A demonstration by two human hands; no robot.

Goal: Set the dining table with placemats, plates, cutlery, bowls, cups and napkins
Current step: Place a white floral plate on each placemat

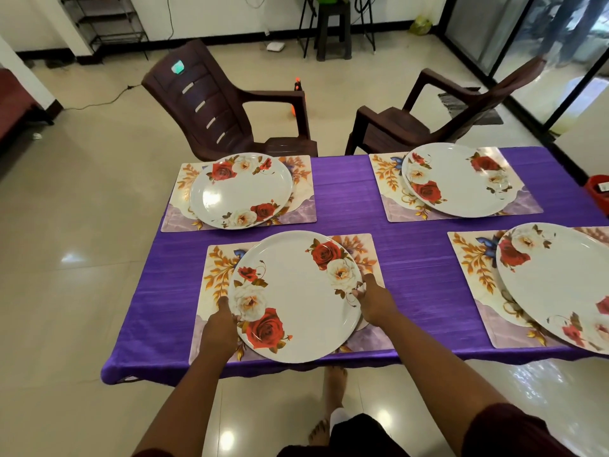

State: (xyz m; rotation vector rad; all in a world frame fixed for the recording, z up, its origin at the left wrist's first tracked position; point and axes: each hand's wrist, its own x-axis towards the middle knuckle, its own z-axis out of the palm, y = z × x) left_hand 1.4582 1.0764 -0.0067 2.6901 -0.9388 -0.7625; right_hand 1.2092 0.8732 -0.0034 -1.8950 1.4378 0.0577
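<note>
Plates and placemats are down at all four places, and the plate (296, 296) at the table's near left corner sits on its placemat (220, 268), pinched at its rim by the left hand (219, 328) and the right hand (375, 303). Cutlery, bowls, cups and napkins are nowhere in view, so most of the setting seems left. Two chairs (227, 103) stand along the far edge, turned askew; nothing blocks the purple tablecloth (346, 192).

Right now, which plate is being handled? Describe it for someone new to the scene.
On the purple tablecloth lie four placemats, each with a rose-patterned plate. The handled plate is the near-left one, nearest the table's front edge. It alone has the left hand and right hand on its rim.
</note>
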